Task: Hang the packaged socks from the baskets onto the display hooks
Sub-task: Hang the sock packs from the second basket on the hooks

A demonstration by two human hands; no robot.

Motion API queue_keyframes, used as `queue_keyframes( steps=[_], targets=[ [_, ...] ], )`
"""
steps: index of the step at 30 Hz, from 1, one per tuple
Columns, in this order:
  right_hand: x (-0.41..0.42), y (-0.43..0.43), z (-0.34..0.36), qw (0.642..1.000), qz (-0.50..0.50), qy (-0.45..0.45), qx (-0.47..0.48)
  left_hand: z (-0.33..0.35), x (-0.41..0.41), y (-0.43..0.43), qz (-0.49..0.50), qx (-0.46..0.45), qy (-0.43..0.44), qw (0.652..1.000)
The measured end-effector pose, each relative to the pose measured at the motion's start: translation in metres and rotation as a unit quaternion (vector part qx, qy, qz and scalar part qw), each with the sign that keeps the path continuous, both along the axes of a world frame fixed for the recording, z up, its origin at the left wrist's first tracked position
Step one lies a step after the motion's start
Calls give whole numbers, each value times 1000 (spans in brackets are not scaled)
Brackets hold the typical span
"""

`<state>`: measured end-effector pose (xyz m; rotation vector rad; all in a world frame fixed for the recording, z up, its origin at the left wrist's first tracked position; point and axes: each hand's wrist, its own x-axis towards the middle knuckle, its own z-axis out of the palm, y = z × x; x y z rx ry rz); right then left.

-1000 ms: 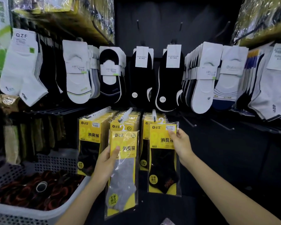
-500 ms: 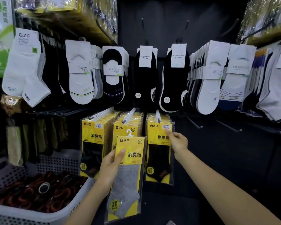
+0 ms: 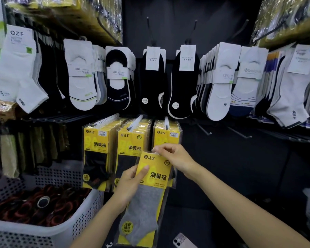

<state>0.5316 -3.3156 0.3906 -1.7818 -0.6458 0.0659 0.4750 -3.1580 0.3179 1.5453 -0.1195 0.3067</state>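
Observation:
A yellow packet with a grey sock point(image 3: 147, 197) is in front of me, below the hooks. My left hand point(image 3: 131, 187) grips its left edge with the thumb across the yellow card. My right hand point(image 3: 174, 158) pinches the top of the same packet, at its hanger. Behind it, three white display hooks point(image 3: 166, 123) carry rows of the same yellow packets with black socks point(image 3: 95, 158). The right-hand row is partly hidden by the held packet and my right hand.
A white perforated basket point(image 3: 75, 228) at the lower left holds dark red and black goods. White and black loose socks hang in a row above. Bare metal hooks point(image 3: 240, 134) stick out at the right. A phone point(image 3: 183, 241) lies below.
My right hand let go of the black-sock packet on the right hook and came down to pinch the top of the grey-sock packet, which my left hand shifted right.

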Motion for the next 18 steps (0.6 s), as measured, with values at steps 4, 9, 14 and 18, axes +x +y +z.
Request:
queue_keyframes(
  steps=[4,9,14,18],
  targets=[
    [-3,-9,0,999,-4,-10,36,3,-3,0,-8,5,-12,1000],
    [-3,-12,1,998,-2,-10,57,2,-3,-7,-7,-16,-25,1000],
    [5,-34,3,995,-27,4,99,5,2,2,55,-108,-33,992],
    [11,-53,-4,989,-70,12,133,9,7,14,74,-52,-43,995]
  ],
)
